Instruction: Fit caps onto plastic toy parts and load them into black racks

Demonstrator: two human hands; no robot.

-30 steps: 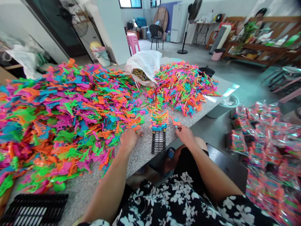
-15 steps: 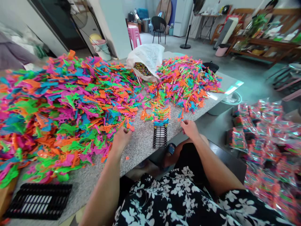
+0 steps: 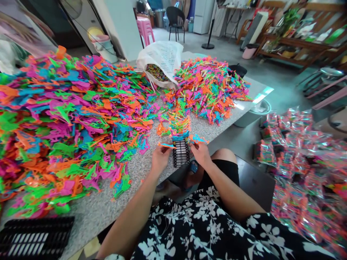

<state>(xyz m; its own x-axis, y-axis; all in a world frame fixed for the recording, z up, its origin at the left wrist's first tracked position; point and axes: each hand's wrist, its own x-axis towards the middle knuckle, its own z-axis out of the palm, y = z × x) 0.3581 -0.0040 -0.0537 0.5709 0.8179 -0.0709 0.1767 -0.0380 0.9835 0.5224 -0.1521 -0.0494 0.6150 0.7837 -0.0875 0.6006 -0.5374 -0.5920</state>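
Note:
On the table's near edge lies a black slotted rack [image 3: 181, 154], its far part filled with a row of colourful plastic pieces [image 3: 180, 126], blue ones nearest me. My left hand [image 3: 160, 157] is just left of the rack, fingers closed on a thin orange-and-blue plastic piece [image 3: 167, 145]. On the rack's right side, my right hand [image 3: 200, 154] pinches a blue-and-orange plastic piece [image 3: 199, 138] that looks like a small toy pistol. Both pieces are close to the rack's slots; whether either touches it I cannot tell.
A large heap of loose plastic pieces [image 3: 89, 115] covers the table's left side. Behind the rack are a smaller heap [image 3: 211, 86] and a white sack [image 3: 168, 57]. Another black rack [image 3: 35, 236] lies at lower left. Filled clear bags [image 3: 295, 144] cover the floor at right.
Both hands have come inward to the rack, the left from the big heap's edge. Each piece now shows clearly in the fingers. The view has shifted slightly.

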